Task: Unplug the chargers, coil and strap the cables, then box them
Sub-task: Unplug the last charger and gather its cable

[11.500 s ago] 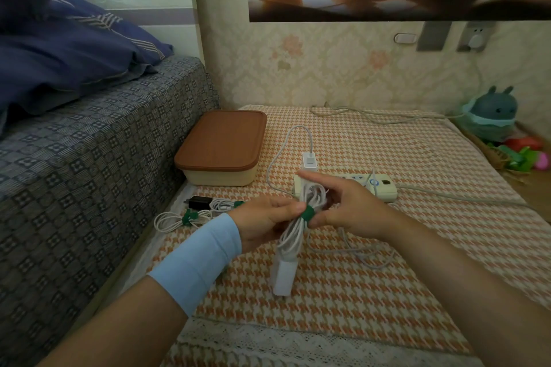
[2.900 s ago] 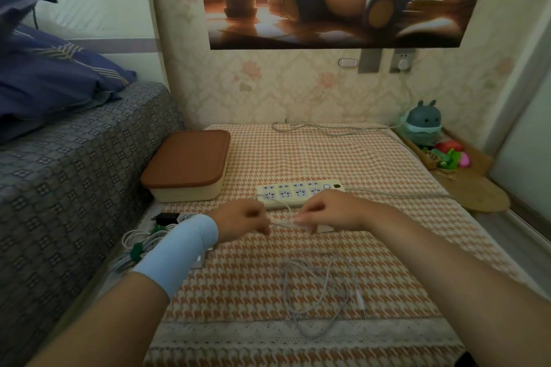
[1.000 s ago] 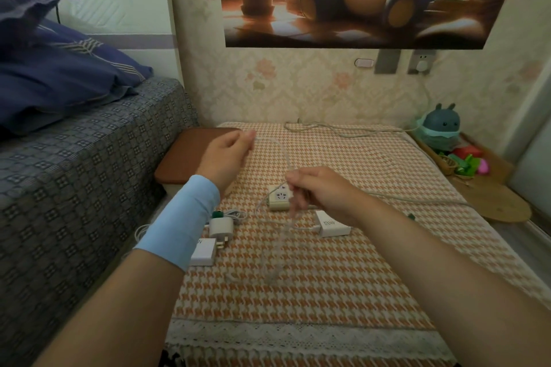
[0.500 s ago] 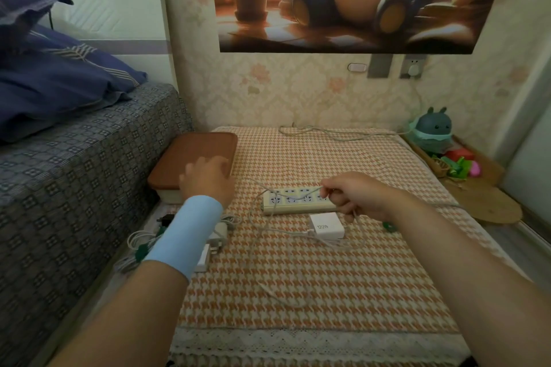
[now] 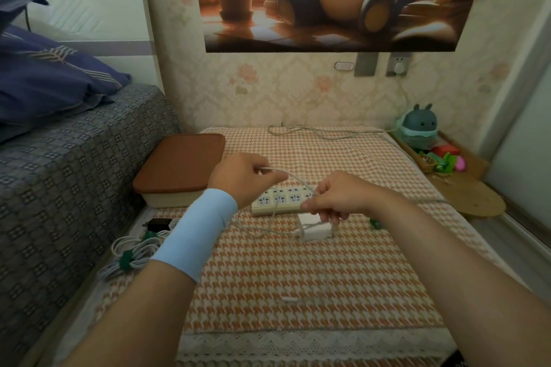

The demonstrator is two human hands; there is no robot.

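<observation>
My left hand (image 5: 243,177) and my right hand (image 5: 335,198) both pinch a thin white cable (image 5: 293,179) that spans between them above the checked table. The cable runs down to a white charger block (image 5: 316,228) lying below my right hand. Behind the hands lies a cream power strip (image 5: 281,199) with its sockets bare. At the table's left edge lie coiled white cables (image 5: 132,253) bound with green straps, next to a black plug (image 5: 158,223). A cream box with a brown lid (image 5: 180,162), closed, stands at the left. A green strap (image 5: 375,223) lies right of my right wrist.
A bed with a patterned grey cover (image 5: 65,176) and blue pillows borders the left. The strip's grey cord (image 5: 322,131) loops along the back wall. A round toy (image 5: 419,128) and small coloured items sit on a shelf at the right. Lace trims the table's front edge (image 5: 298,345).
My left hand has come back from over the box lid toward the middle, pinching the cable. My right hand has shifted a little nearer and now sits just over the charger block.
</observation>
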